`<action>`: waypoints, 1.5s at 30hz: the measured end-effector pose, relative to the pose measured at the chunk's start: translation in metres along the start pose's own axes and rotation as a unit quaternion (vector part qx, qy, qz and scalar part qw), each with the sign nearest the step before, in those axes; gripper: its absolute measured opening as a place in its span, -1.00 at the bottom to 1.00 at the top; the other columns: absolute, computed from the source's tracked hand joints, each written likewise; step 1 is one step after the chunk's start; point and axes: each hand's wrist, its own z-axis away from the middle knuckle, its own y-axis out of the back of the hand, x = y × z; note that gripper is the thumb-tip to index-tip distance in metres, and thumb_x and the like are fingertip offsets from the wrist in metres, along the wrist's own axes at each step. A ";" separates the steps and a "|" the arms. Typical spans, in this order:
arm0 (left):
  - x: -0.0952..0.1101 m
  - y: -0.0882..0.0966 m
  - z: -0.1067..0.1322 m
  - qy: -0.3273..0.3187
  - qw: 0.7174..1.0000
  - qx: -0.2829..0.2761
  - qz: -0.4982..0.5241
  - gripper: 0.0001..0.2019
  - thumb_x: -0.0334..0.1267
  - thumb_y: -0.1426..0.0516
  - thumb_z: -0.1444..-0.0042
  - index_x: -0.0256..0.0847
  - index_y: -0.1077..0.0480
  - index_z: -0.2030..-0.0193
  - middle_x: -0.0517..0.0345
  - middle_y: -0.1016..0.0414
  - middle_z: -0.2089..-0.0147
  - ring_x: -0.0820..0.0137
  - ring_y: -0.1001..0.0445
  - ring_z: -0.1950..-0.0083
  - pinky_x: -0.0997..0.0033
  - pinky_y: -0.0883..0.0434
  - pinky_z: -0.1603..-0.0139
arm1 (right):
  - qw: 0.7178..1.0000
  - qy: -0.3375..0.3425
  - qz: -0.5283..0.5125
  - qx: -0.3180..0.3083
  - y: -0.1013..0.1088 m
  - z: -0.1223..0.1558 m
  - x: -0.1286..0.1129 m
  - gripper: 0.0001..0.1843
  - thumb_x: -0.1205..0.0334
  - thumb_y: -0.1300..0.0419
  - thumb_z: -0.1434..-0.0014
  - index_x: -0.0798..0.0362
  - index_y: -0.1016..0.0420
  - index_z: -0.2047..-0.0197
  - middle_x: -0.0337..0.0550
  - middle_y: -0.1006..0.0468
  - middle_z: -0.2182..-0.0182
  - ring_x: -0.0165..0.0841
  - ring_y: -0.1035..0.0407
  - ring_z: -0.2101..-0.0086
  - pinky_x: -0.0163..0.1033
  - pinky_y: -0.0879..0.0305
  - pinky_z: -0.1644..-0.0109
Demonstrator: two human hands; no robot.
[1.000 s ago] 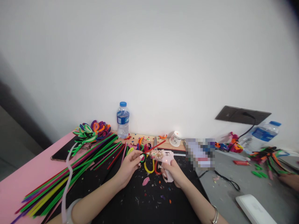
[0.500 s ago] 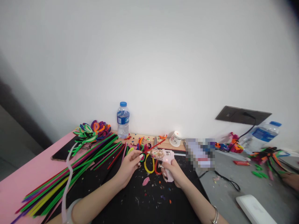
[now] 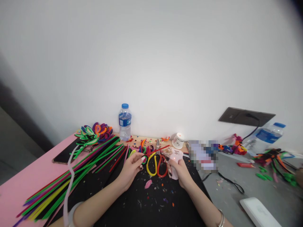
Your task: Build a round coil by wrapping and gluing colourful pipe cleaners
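Indoors, left hand (image 3: 132,167) pinches red pipe cleaner (image 3: 156,151), right hand (image 3: 182,172) grips glue gun (image 3: 176,155); blurred lettering marks bottle (image 3: 125,120) at their eleven o'clock.

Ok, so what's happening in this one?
A person's left hand pinches a red pipe cleaner, while their right hand grips a pale pink glue gun. The gun's front end is near the red strip; whether they touch is hard to tell. Scissors with one yellow and one red handle lie between the hands, on a black mat. More pipe cleaners fan out to the left, and a bottle stands upright by the wall.
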 end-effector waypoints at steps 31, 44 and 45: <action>-0.004 0.002 0.001 -0.013 0.994 -0.048 -0.097 -0.82 -0.19 -0.28 0.04 -0.18 -0.45 0.31 0.28 -0.34 0.47 0.53 -0.27 0.47 0.53 -0.21 0.43 | 0.895 0.309 0.312 0.080 0.009 0.021 -0.019 -0.61 0.23 0.08 -0.25 0.04 -0.15 -0.14 0.05 -0.40 -0.02 -0.15 -0.33 0.03 -0.06 -0.24 -0.05; -0.002 0.001 0.001 -0.008 0.998 -0.023 -0.063 -0.77 -0.15 -0.31 0.09 -0.19 -0.43 0.33 0.28 -0.34 0.42 0.54 -0.28 0.42 0.57 -0.25 0.40 | 0.890 0.348 0.280 0.089 0.002 0.023 -0.014 -0.80 0.33 0.06 -0.27 0.06 -0.38 0.27 -0.16 -0.49 0.48 -0.34 -0.41 0.49 -0.32 -0.32 0.39; -0.002 0.001 0.001 -0.007 0.998 -0.021 -0.057 -0.77 -0.15 -0.31 0.10 -0.19 -0.44 0.33 0.28 -0.34 0.42 0.54 -0.29 0.42 0.57 -0.25 0.40 | 0.890 0.349 0.282 0.086 0.002 0.023 -0.013 -0.80 0.33 0.06 -0.27 0.06 -0.38 0.29 -0.16 -0.48 0.48 -0.34 -0.40 0.48 -0.31 -0.32 0.38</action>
